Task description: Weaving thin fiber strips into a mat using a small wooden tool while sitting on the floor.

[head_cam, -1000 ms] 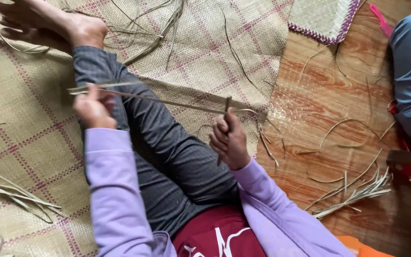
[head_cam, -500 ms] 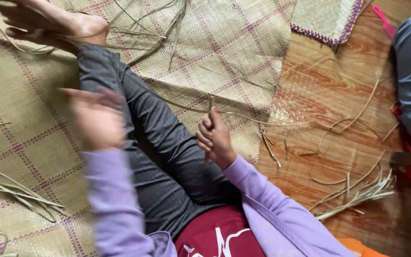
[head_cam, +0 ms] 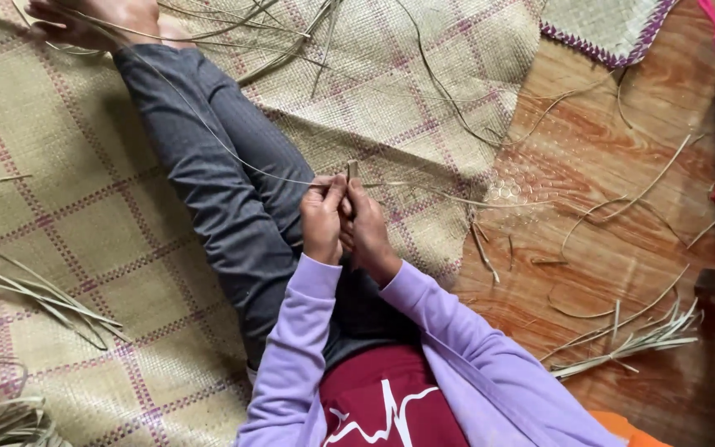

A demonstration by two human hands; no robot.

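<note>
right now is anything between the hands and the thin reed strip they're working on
Nothing visible. The left hand pinches the reed strip directly, and the right hand grips a small tool against it above the outstretched leg.

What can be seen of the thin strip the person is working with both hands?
The strip is a long, very thin, pale, dry-looking fibre. It runs from near the bare foot in a shallow curve across the grey trouser leg to the two hands. There the left hand pinches it beside a small upright tool held in the right hand. A finer length trails on to the right over the woven mat.
</note>
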